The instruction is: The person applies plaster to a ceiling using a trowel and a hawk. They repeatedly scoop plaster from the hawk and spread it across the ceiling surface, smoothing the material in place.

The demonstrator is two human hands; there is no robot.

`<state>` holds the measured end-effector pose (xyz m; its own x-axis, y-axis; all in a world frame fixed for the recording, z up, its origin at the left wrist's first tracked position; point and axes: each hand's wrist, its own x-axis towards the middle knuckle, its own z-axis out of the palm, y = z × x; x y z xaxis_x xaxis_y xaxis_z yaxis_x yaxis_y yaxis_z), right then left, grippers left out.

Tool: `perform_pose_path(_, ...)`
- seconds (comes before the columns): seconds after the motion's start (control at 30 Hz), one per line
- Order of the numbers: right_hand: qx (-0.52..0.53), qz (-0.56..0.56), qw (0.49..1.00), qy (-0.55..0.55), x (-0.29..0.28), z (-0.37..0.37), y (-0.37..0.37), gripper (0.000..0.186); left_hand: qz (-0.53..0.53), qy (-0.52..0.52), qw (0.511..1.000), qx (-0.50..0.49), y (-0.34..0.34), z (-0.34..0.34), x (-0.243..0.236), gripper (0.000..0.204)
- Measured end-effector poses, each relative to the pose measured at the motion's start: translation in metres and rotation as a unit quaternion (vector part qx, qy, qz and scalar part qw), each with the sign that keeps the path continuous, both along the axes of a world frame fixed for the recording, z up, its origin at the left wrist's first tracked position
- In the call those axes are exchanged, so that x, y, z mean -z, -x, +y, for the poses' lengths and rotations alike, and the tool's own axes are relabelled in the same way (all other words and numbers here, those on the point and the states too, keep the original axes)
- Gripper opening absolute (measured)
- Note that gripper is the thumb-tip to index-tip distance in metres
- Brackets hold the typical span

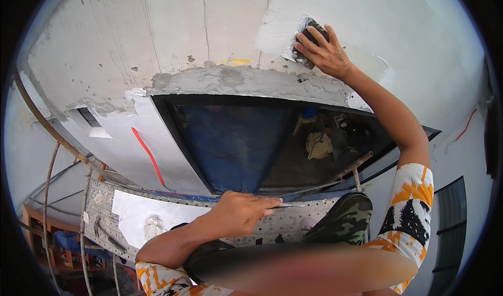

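Note:
My right hand (pixel 329 55) is raised high at the right, its fingers spread over the dark back of a plastering trowel (pixel 299 44). The trowel is smeared with white putty and lies against the wall (pixel 233 13), at the border between bare grey-beige surface and smooth white coating. Lower down, in front of my body, my left hand (pixel 238 209) is closed, palm down. A thin, flat metal blade, seemingly a putty knife (pixel 292 206), sticks out past its fingertips; the handle is hidden in the hand.
Below the work area is a dark-framed glass opening (pixel 230 139). A perforated metal scaffold plank (pixel 99 201) carries a white sheet (pixel 133 212) and a hammer (pixel 107 236). Scaffold pipes (pixel 52 133) rise at the left. A red conduit (pixel 146 152) sticks out of the wall.

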<state>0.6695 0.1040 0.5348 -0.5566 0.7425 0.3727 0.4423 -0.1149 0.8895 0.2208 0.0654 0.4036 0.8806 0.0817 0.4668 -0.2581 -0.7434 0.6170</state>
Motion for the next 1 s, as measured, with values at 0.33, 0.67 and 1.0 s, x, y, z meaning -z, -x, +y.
perform_pose_path(0.33, -0.015, 0.091, 0.991, -0.1, 0.021, -0.089, -0.022, 0.044, 0.002, -0.012, 1.0, -0.012, 0.008, -0.003, 0.0, 0.024)
perform_pose_path(0.67, -0.071, -0.002, 0.996, -0.06, -0.021, 0.06, 0.07, 0.03, 0.058, -0.003, 0.998, 0.012, -0.016, -0.004, 0.003, 0.025)
perform_pose_path(1.0, 0.033, 0.071, 0.984, -0.16, 0.009, -0.127, -0.13, 0.053, 0.093, 0.011, 0.995, -0.038, -0.024, -0.006, 0.009, 0.023)
